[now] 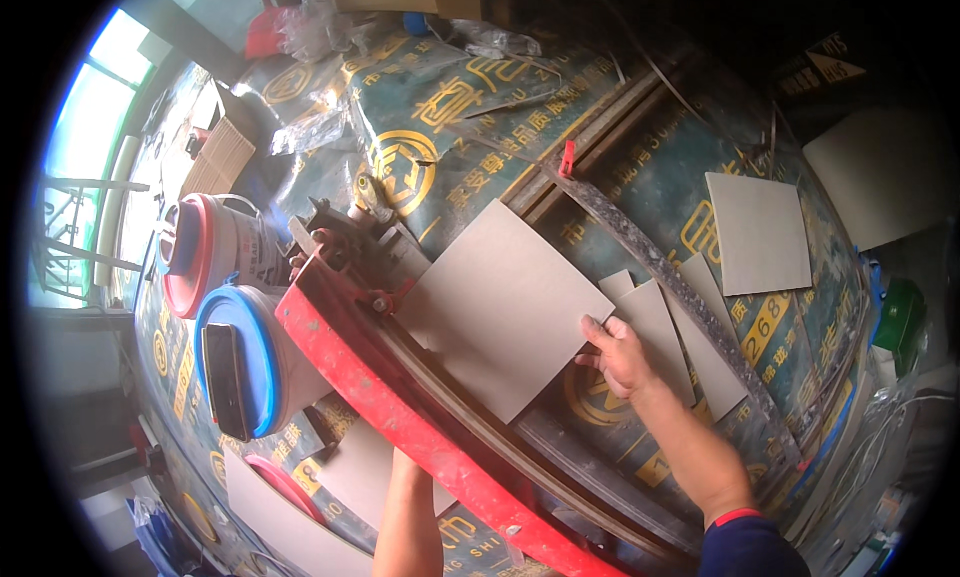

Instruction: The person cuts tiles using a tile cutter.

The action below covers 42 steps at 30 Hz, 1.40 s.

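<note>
R hand [622, 361] pinches tile [508, 307] by its corner, beside red bar [390, 409], prob. uncut; L hand hidden past bar, can't tell grip; strips [660, 332] nearby prob. done, spare tile [760, 235] apparently not.

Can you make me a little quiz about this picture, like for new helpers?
1. Which hand can you see holding the edge of the middle pale tile? A) left B) right
2. True or false: the long painted bar is green.
3. Fill in: the black flat thing sits on a ____ lid.

Key:
1. B, the right hand.
2. False, the bar is red.
3. Blue.
</note>
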Each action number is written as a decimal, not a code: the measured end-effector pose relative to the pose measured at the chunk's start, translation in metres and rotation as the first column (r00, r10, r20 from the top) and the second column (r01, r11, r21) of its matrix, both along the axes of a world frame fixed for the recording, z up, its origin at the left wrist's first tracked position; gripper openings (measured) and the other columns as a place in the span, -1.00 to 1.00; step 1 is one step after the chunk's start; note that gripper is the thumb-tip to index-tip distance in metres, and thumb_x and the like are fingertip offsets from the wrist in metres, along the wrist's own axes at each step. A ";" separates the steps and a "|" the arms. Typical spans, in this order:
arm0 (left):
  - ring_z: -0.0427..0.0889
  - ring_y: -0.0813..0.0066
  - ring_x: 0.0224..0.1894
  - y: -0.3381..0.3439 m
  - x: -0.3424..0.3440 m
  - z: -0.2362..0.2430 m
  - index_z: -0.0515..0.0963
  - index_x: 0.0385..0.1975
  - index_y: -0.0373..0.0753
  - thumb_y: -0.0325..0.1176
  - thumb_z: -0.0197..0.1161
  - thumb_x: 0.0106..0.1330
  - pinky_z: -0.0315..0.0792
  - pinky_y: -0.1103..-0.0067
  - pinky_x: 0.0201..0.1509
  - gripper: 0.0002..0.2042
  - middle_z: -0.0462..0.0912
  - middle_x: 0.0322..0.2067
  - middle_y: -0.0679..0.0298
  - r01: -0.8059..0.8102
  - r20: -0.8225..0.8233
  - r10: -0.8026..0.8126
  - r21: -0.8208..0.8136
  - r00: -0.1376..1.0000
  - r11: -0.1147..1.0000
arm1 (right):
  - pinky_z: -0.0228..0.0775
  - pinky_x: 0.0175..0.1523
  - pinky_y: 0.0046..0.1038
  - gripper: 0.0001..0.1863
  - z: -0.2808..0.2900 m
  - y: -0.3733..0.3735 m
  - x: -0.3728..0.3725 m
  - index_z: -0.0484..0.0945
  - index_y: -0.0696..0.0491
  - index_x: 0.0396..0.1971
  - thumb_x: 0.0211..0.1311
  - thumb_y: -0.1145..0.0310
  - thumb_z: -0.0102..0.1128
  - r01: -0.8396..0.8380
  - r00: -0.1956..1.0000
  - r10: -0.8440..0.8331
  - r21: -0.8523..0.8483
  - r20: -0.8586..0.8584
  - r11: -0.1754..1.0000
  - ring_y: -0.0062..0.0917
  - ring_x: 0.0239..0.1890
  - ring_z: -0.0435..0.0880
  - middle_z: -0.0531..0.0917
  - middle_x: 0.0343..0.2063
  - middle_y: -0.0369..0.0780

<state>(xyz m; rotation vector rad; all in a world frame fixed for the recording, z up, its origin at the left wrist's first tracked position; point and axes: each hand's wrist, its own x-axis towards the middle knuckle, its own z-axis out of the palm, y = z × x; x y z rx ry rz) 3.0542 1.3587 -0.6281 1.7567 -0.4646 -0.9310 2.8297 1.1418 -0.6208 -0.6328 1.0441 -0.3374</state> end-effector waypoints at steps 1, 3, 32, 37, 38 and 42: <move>0.53 0.41 -0.49 0.000 0.000 0.001 0.50 -0.49 -0.28 -0.35 0.32 0.00 0.41 0.49 -0.47 -0.82 0.51 -0.54 0.25 0.012 0.017 -0.012 0.005 1.000 1.000 | 0.45 -0.15 -0.47 -0.73 -0.003 0.002 0.001 0.45 0.04 -0.15 0.29 0.20 0.16 0.013 1.000 -0.013 0.003 -0.004 1.000 -0.62 -0.22 0.58 0.60 -0.21 -0.30; 0.53 0.41 -0.50 -0.001 0.002 0.003 0.51 -0.50 -0.28 -0.36 0.33 -0.01 0.41 0.49 -0.47 -0.82 0.51 -0.55 0.25 0.036 0.052 -0.037 0.019 0.998 0.999 | 0.43 -0.08 -0.47 -0.72 -0.005 0.008 0.005 0.46 0.06 -0.12 0.28 0.22 0.18 0.070 0.997 -0.070 -0.008 0.031 0.997 -0.62 -0.18 0.57 0.60 -0.19 -0.30; 0.54 0.35 -0.59 -0.053 0.019 0.064 0.53 -0.65 -0.34 -0.50 0.51 -0.26 0.37 0.46 -0.55 -0.76 0.51 -0.66 0.21 0.443 0.332 -0.519 0.279 0.788 0.852 | 0.46 -0.03 -0.47 -0.66 -0.006 0.023 0.027 0.45 0.14 -0.02 0.25 0.36 0.18 0.239 0.898 -0.271 0.133 0.347 0.962 -0.57 -0.11 0.58 0.59 -0.11 -0.25; 0.55 0.36 -0.56 -0.017 0.030 0.031 0.51 -0.53 -0.37 -0.47 0.50 -0.18 0.39 0.47 -0.52 -0.73 0.52 -0.61 0.22 0.366 0.473 -0.522 0.386 0.710 0.847 | 0.47 -0.06 -0.49 -0.65 0.003 0.020 0.026 0.46 0.15 -0.03 0.24 0.32 0.20 0.184 0.911 -0.220 0.133 0.350 0.974 -0.60 -0.12 0.58 0.59 -0.12 -0.26; 0.56 0.36 -0.54 0.008 0.041 0.010 0.51 -0.48 -0.37 -0.47 0.49 -0.15 0.41 0.48 -0.49 -0.71 0.53 -0.59 0.23 0.314 0.547 -0.545 0.463 0.635 0.829 | 0.47 -0.07 -0.50 -0.64 0.006 0.022 0.028 0.46 0.15 -0.04 0.24 0.30 0.21 0.152 0.916 -0.190 0.135 0.353 0.979 -0.60 -0.14 0.58 0.59 -0.12 -0.26; 0.55 0.40 -0.43 0.020 0.026 0.004 0.46 -0.37 -0.34 -0.47 0.37 -0.02 0.40 0.49 -0.38 -0.76 0.52 -0.48 0.26 0.239 0.473 -0.378 0.330 0.796 0.913 | 0.46 -0.17 -0.54 -0.62 -0.006 0.032 0.016 0.52 0.15 -0.17 0.20 0.14 0.26 0.080 0.973 -0.102 0.116 0.205 0.990 -0.64 -0.24 0.59 0.63 -0.19 -0.30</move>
